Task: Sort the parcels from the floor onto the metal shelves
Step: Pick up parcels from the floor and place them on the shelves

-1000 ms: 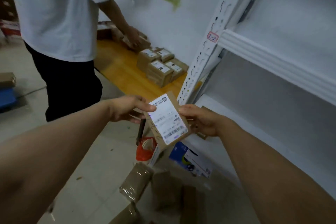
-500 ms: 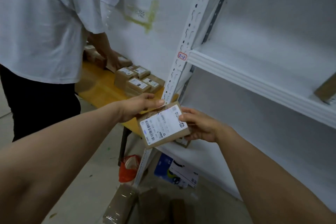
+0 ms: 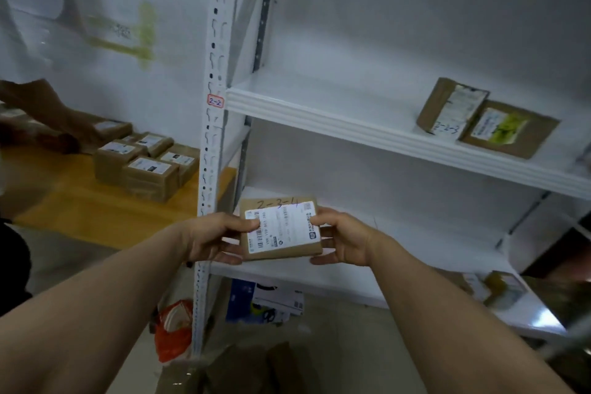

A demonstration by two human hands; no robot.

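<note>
The left hand (image 3: 212, 238) and right hand (image 3: 347, 238) are pinching the flat brown labelled cardboard parcel (image 3: 280, 229) at its 9 and 3 o'clock ends, long axis crosswise, the white metal shelf (image 3: 415, 241) lying at 12 o'clock.

White painted wall (image 3: 415, 9) across the upper frame; yellow-green taped mark (image 3: 140, 35), upper left. Orange-yellow wooden table (image 3: 96, 214), left. Pale grey concrete floor (image 3: 335, 329), bottom. Light even, soft.
</note>
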